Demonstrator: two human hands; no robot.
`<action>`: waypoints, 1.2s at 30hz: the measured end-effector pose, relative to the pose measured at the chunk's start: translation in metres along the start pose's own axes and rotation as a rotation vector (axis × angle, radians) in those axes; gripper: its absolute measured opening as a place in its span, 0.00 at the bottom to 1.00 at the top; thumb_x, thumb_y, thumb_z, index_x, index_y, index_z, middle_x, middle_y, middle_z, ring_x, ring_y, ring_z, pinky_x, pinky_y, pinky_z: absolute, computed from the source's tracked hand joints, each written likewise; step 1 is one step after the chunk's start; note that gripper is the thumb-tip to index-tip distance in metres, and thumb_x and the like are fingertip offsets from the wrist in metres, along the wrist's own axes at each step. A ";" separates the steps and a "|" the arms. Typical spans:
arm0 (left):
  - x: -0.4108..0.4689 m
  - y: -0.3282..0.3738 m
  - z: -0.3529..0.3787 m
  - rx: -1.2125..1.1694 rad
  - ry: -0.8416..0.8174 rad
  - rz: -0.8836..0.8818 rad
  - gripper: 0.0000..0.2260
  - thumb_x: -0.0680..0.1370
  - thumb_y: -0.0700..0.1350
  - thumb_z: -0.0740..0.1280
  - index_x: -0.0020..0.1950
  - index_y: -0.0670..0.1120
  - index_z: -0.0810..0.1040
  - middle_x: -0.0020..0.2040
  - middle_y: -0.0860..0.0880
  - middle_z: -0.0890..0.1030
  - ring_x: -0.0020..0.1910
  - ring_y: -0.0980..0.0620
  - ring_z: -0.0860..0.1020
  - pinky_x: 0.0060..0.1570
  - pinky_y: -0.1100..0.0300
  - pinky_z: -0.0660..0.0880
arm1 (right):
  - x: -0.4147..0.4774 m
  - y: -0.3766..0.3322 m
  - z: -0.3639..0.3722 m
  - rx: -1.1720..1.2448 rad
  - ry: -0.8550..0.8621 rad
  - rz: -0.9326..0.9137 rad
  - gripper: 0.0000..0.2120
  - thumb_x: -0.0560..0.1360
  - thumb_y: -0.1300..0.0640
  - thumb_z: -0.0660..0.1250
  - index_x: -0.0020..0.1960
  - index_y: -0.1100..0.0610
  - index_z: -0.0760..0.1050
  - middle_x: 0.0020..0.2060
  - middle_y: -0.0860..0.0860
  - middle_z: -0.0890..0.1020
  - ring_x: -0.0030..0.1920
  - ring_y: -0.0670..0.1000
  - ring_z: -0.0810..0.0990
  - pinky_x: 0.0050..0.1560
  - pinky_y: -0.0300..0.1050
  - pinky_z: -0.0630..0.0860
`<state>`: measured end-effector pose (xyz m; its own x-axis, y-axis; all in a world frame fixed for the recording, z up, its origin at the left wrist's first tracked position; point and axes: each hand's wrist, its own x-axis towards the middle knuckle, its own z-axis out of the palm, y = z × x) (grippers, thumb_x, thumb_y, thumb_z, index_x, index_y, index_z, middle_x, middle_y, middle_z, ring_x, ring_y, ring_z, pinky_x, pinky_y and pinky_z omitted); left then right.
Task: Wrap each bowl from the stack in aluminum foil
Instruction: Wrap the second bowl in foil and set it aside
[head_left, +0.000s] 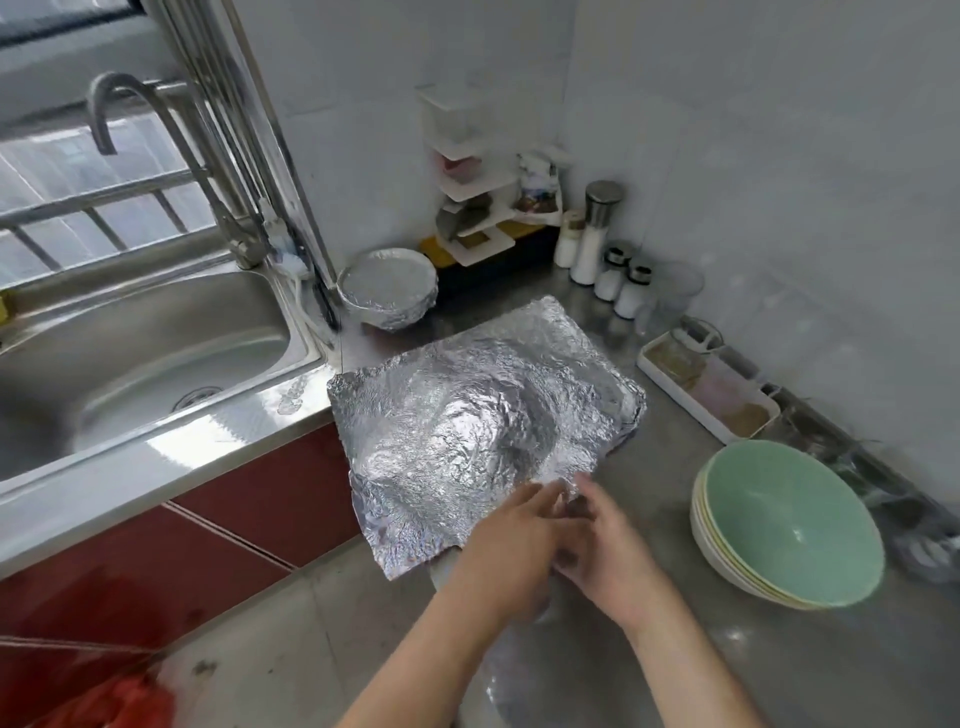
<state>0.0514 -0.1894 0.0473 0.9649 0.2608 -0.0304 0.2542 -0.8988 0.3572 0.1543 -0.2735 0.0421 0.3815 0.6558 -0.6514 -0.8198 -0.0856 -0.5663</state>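
The foil sheet (467, 415) lies draped over a bowl (441, 570) on the counter (670, 431), right of the sink (130, 358). Both hands meet at the sheet's near right corner. The left hand (511, 540) rests fairly straight fingers on the foil, while blur hides whether the right hand (608, 545) pinches it. The stack of green bowls (779, 525) stands at the right, apart from the sheet, and a wrapped bowl (387, 286) sits at the far side.

Crinkled, shiny aluminum foil sheet (478, 415) lies on a dull brushed-metal counter (649, 649), beside a glossy stainless sink (130, 364) and smooth glazed ceramic bowls (789, 525)
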 end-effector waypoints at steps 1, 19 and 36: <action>-0.002 0.002 -0.004 -0.113 0.015 0.041 0.20 0.74 0.45 0.66 0.64 0.59 0.78 0.75 0.49 0.68 0.73 0.46 0.66 0.70 0.55 0.65 | 0.004 -0.002 0.002 -0.012 0.079 -0.024 0.09 0.79 0.56 0.64 0.42 0.59 0.77 0.29 0.54 0.79 0.29 0.50 0.79 0.29 0.43 0.73; -0.012 -0.084 -0.039 -1.484 1.057 -1.129 0.34 0.76 0.33 0.69 0.75 0.57 0.61 0.63 0.44 0.72 0.41 0.51 0.77 0.40 0.56 0.78 | 0.048 -0.065 -0.002 -0.502 0.401 -0.179 0.08 0.75 0.69 0.65 0.40 0.61 0.75 0.26 0.53 0.75 0.23 0.47 0.71 0.27 0.38 0.66; -0.014 -0.102 -0.049 -1.431 0.896 -0.955 0.13 0.74 0.29 0.70 0.48 0.48 0.82 0.53 0.45 0.81 0.43 0.48 0.79 0.43 0.59 0.76 | 0.053 -0.080 -0.005 -0.542 0.245 -0.314 0.36 0.68 0.71 0.74 0.69 0.47 0.68 0.64 0.61 0.74 0.57 0.57 0.78 0.58 0.52 0.77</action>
<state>0.0084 -0.0841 0.0568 0.1362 0.9064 -0.3998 -0.0880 0.4131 0.9064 0.2419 -0.2357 0.0507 0.7053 0.5270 -0.4741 -0.3483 -0.3249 -0.8793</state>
